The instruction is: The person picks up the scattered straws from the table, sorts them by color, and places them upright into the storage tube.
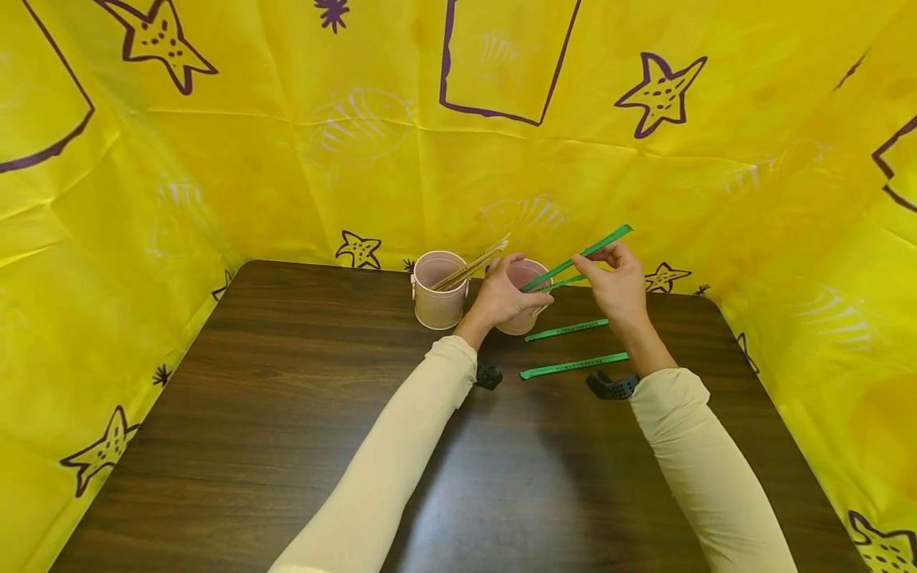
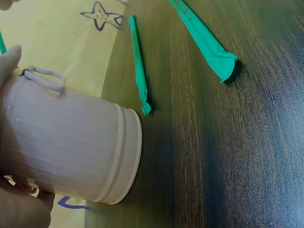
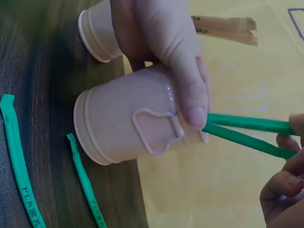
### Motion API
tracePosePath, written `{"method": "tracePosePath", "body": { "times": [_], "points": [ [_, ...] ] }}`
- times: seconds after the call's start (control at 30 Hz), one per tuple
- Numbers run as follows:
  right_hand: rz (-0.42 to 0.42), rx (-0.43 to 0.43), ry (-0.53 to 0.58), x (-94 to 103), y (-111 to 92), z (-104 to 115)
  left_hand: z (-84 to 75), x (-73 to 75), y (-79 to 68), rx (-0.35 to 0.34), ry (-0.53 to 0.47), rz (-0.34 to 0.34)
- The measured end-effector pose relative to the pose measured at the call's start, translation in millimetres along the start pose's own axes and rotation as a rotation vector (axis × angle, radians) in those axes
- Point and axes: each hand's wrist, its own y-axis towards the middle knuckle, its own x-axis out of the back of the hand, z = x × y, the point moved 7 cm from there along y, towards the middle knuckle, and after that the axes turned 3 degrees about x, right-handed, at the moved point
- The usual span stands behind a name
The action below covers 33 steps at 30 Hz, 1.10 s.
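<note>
My left hand (image 1: 504, 296) grips a pale pink pail (image 1: 517, 322) near its rim, thumb across the front edge. A small loop handle (image 3: 154, 133) shows on the pail's side in the right wrist view. Above and right of this pail, my right hand (image 1: 620, 288) pinches a green paper-wrapped straw (image 1: 607, 239), whose lower end is at the pail's mouth. A second green wrapped straw (image 1: 570, 282) slants from the mouth toward the right fingers. Two more green wrapped straws (image 1: 573, 365) (image 1: 566, 330) lie on the table below the right hand.
Left of the gripped pail stands a matching pink pail (image 1: 438, 312) with several tan-wrapped straws (image 1: 467, 271) leaning out of it. Both pails are near the back edge of the dark wood table (image 1: 301, 382). A yellow patterned cloth (image 1: 272, 183) hangs behind and at the sides.
</note>
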Motion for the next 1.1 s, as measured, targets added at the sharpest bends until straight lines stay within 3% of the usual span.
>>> {"method": "tracePosePath", "body": {
  "times": [0.2,0.43,0.57,0.63,0.7,0.77,0.87,0.97,1.1],
  "points": [
    [0.023,-0.034,0.009,2.2,-3.9,-0.6,0.3,-0.5,-0.2,0.009,0.007,-0.006],
    [0.007,-0.103,0.219,19.8,-7.2,-12.5,-0.8,-1.6,-0.7,0.009,0.01,-0.002],
    [-0.011,-0.139,0.215,30.6,-13.0,-25.1,-0.9,-0.4,-1.5,0.007,0.003,-0.01],
    [0.027,-0.162,0.114,32.7,-18.2,-33.2,-0.4,0.1,-1.8,0.007,0.0,-0.012],
    [0.129,-0.17,-0.066,31.0,-24.8,-42.1,-0.6,0.0,-2.2,0.007,-0.003,-0.008],
    [0.279,-0.132,-0.275,24.8,-32.8,-50.3,-0.3,-0.3,-2.3,0.01,0.004,-0.005],
    [0.522,-0.005,-0.519,9.2,-47.2,-61.5,0.4,0.0,-2.9,0.019,0.007,-0.006],
    [0.673,0.084,-0.627,-5.0,-60.2,-73.7,1.0,0.1,-3.6,0.025,0.007,-0.004],
    [0.749,0.122,-0.679,-16.5,-69.0,-86.5,0.8,0.1,-3.2,0.022,0.01,-0.002]
  ]
}}
